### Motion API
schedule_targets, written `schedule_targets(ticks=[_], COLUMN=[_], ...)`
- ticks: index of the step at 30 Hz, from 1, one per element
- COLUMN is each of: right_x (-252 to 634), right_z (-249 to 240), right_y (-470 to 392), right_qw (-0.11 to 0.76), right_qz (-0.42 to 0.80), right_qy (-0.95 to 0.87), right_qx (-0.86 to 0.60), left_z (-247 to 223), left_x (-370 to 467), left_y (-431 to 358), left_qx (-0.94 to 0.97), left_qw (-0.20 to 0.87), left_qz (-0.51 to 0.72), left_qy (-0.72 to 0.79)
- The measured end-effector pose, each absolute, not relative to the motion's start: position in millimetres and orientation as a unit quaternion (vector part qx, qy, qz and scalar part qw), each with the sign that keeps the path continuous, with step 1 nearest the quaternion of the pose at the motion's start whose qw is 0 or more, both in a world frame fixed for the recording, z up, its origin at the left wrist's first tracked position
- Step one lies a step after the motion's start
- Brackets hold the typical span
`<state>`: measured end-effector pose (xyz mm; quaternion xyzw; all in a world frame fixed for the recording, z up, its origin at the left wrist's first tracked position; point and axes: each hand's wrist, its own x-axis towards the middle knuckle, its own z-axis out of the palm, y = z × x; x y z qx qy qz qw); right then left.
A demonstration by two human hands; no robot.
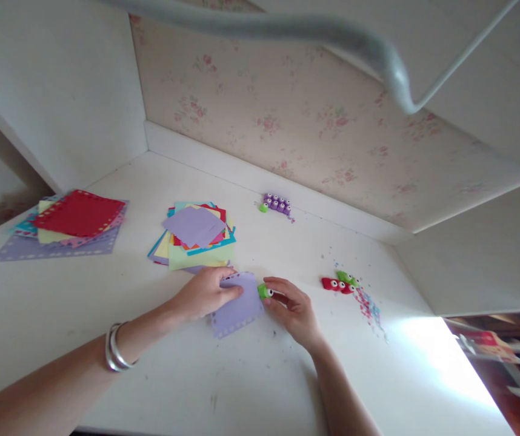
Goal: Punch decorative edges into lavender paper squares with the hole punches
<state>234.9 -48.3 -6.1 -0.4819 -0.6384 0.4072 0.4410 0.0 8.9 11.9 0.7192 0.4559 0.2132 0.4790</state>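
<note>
A light purple sheet of paper (239, 309) with small holes along its edges lies under my left hand (212, 290). The thumb presses on its face, with the fingers at its upper left edge. My right hand (291, 306) is closed around a small green craft punch (264, 292) with round white eyes. That punch meets the right edge of the sheet. Just beyond my left hand sits a loose pile of coloured paper (199, 227), a purple piece on top.
Hole-edged sheets are stacked at the left, a red sheet (80, 213) uppermost. Purple punches (277, 204) stand near the back wall. Red punches (337, 285) and another green punch (347, 278) lie at the right, beside scattered paper bits (369, 306). A grey tube (287, 27) crosses overhead.
</note>
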Motion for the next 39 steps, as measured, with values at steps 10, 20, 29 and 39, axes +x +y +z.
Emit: schedule_targets(ticks=[10, 20, 29, 39], right_x=[234.8, 232.5, 234.3, 233.5], right_z=[-3.6, -3.8, -2.5, -2.4], right_y=[-49.3, -49.2, -49.4, -49.8], right_qw=[0.44, 0.424, 0.417, 0.418], right_qz=[0.403, 0.379, 0.352, 0.378], right_qy=[-0.641, -0.655, -0.677, -0.668], right_qx=[-0.484, -0.498, -0.494, -0.486], left_z=[7.5, 8.9, 8.9, 6.1], left_x=[0.4, -0.1, 0.1, 0.1], left_y=[10.4, 9.0, 9.4, 10.4], left_qx=[0.722, 0.711, 0.714, 0.715], left_qw=[0.477, 0.503, 0.499, 0.498], left_qz=[0.22, 0.209, 0.203, 0.207], left_qy=[0.45, 0.445, 0.447, 0.444])
